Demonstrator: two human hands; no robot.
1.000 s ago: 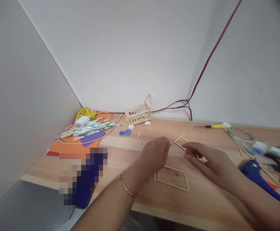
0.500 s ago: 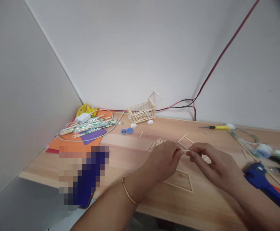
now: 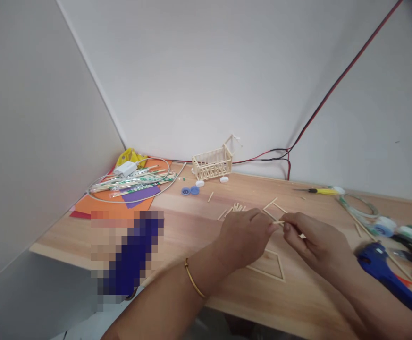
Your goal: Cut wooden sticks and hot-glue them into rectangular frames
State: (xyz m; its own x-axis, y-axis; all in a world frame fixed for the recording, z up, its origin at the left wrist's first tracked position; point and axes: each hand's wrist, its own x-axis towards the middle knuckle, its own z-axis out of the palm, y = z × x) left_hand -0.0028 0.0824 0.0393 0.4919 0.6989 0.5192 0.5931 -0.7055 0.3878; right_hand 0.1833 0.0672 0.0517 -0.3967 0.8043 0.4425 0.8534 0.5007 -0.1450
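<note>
A short wooden stick (image 3: 278, 222) spans the gap between my hands. My left hand (image 3: 246, 236), with a gold bangle on its wrist, is closed on one end of it. The fingertips of my right hand (image 3: 314, 241) pinch the other end. Under and in front of my left hand lies a flat stick frame (image 3: 281, 267), partly covered by the hand. Just beyond my fingers lies a second stick frame (image 3: 270, 204), also partly hidden. Several short loose sticks (image 3: 238, 207) lie behind my left hand.
A small stick-built cart (image 3: 213, 163) with white cap wheels stands by the wall. Blue bottle caps (image 3: 190, 191) lie before it. At left are packaged sticks (image 3: 145, 182), a cable and coloured paper (image 3: 96, 200). A blue glue gun (image 3: 379, 264) and yellow screwdriver (image 3: 326, 191) lie right.
My hands have turned slightly, and the stick between them now slants up to the right. The view has shifted a little. Both hands keep their grip.
</note>
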